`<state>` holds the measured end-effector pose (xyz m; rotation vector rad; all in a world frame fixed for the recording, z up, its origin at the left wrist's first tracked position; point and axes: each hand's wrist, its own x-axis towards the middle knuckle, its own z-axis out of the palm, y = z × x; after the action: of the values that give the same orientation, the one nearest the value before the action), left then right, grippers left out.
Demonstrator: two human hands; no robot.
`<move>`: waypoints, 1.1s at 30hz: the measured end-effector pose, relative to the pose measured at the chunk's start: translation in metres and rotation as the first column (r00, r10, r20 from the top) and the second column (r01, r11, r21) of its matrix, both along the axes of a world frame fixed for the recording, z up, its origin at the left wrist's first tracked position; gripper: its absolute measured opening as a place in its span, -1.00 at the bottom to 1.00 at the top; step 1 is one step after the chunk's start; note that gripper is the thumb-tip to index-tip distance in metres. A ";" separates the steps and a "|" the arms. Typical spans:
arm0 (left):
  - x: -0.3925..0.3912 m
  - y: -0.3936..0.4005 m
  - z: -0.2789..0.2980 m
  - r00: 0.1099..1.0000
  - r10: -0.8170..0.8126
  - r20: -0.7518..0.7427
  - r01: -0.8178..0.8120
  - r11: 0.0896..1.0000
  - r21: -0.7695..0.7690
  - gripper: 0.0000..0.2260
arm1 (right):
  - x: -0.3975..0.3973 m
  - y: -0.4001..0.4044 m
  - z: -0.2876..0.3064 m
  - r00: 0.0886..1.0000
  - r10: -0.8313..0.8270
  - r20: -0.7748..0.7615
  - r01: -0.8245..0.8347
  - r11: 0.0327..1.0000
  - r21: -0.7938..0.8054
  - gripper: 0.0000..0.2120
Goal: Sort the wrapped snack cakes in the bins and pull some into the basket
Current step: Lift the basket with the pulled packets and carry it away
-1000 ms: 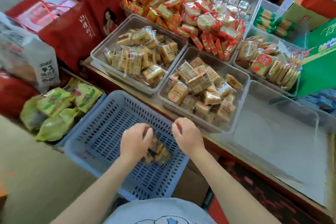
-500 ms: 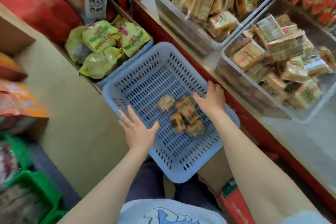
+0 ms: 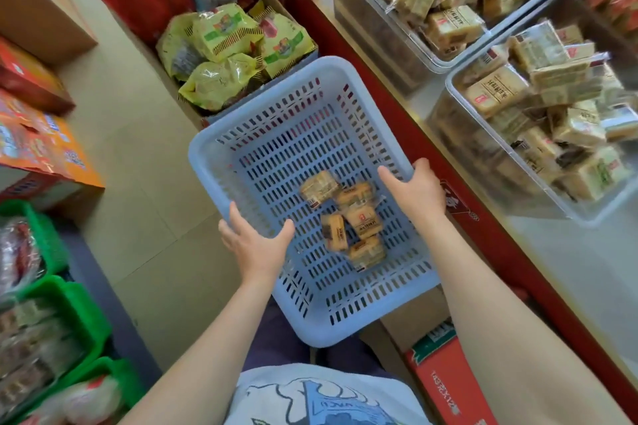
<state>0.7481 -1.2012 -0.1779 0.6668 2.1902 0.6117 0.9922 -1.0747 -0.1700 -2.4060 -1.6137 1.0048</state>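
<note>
Both hands have moved onto the blue basket [image 3: 276, 134] rims since half a second ago.
Snack cakes [image 3: 348, 214] lie mid-frame inside; left hand [image 3: 255, 245] grips the left rim, right hand [image 3: 419, 191] the right rim, fingertips hidden; clear bins [image 3: 459, 148] upper right, cut off.

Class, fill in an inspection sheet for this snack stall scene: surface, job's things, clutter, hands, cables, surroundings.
Surface: red-edged counter, right.
Job's things: blue basket holds five wrapped cakes; two clear bins of cakes on the counter.
Clutter: yellow-green packets in a carton beyond the basket.
Hands: left hand and right hand grip the basket's side rims.
Cables: nothing seen.
Surroundings: tiled floor, green crates, orange boxes on the left.
</note>
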 end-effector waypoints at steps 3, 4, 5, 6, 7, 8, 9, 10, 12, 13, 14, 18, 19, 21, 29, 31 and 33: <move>-0.001 -0.015 0.018 0.998 0.009 -0.060 -0.003 0.995 0.101 -0.06 | 0.004 -0.030 0.027 0.996 0.085 -0.021 -0.083 0.994 0.069 -0.39; -0.003 -0.021 0.028 0.996 0.012 -0.086 0.001 0.990 0.142 -0.06 | 0.005 -0.040 0.037 0.994 0.104 -0.036 -0.101 0.992 0.079 -0.40; -0.006 -0.026 0.039 0.994 0.015 -0.111 0.006 0.983 0.184 -0.05 | 0.005 -0.050 0.047 0.992 0.115 -0.052 -0.111 0.990 0.085 -0.39; -0.009 -0.031 0.052 0.991 0.021 -0.130 0.009 0.974 0.226 -0.03 | 0.004 -0.059 0.055 0.990 0.123 -0.065 -0.118 0.990 0.083 -0.38; -0.013 -0.036 0.065 0.990 0.022 -0.141 0.016 0.965 0.261 -0.01 | 0.003 -0.067 0.064 0.989 0.126 -0.075 -0.120 0.990 0.070 -0.36; -0.018 -0.043 0.079 0.988 0.018 -0.150 0.027 0.957 0.288 -0.01 | 0.000 -0.074 0.071 0.989 0.122 -0.087 -0.117 0.992 0.057 -0.33; -0.024 -0.051 0.093 0.987 0.010 -0.161 0.040 0.951 0.305 -0.01 | -0.003 -0.081 0.080 0.988 0.115 -0.103 -0.110 0.993 0.050 -0.31; -0.031 -0.060 0.106 0.985 0.009 -0.172 0.046 0.950 0.308 -0.03 | -0.008 -0.087 0.088 0.987 0.111 -0.120 -0.106 0.993 0.048 -0.29; -0.047 -0.082 0.125 0.981 0.033 -0.192 0.024 0.958 0.285 -0.02 | -0.024 -0.098 0.102 0.980 0.144 -0.136 -0.136 0.988 0.068 -0.27; -0.056 -0.095 0.132 0.979 0.057 -0.194 -0.005 0.965 0.262 -0.01 | -0.033 -0.104 0.108 0.974 0.182 -0.133 -0.171 0.981 0.087 -0.28; -0.063 -0.108 0.138 0.978 0.089 -0.189 -0.043 0.971 0.236 -0.01 | -0.045 -0.108 0.112 0.967 0.225 -0.124 -0.211 0.971 0.113 -0.29; -0.091 -0.163 0.140 0.958 0.221 -0.184 -0.187 0.965 0.184 -0.09 | -0.097 -0.128 0.124 0.929 0.360 -0.087 -0.343 0.925 0.166 -0.33; -0.101 -0.173 0.137 0.954 0.241 -0.181 -0.207 0.960 0.188 -0.11 | -0.112 -0.131 0.125 0.920 0.382 -0.086 -0.365 0.917 0.162 -0.33; -0.127 -0.187 0.131 0.942 0.271 -0.197 -0.235 0.953 0.191 -0.15 | -0.145 -0.133 0.122 0.901 0.424 -0.086 -0.411 0.901 0.139 -0.34; -0.278 -0.206 0.093 0.887 0.425 -0.183 -0.412 0.905 0.102 -0.22 | -0.310 -0.119 0.095 0.855 0.493 -0.165 -0.483 0.870 0.099 -0.47; -0.308 -0.201 0.087 0.901 0.396 -0.178 -0.393 0.918 0.056 -0.24 | -0.351 -0.110 0.098 0.851 0.498 -0.166 -0.485 0.867 0.112 -0.47; -0.341 -0.187 0.089 0.909 0.378 -0.173 -0.377 0.925 0.043 -0.24 | -0.388 -0.097 0.105 0.852 0.504 -0.143 -0.491 0.863 0.117 -0.48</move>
<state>0.4072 -1.3886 -0.0891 0.3065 2.5114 0.7833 0.6047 -1.1713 -0.0652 -1.8197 -2.2182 1.1460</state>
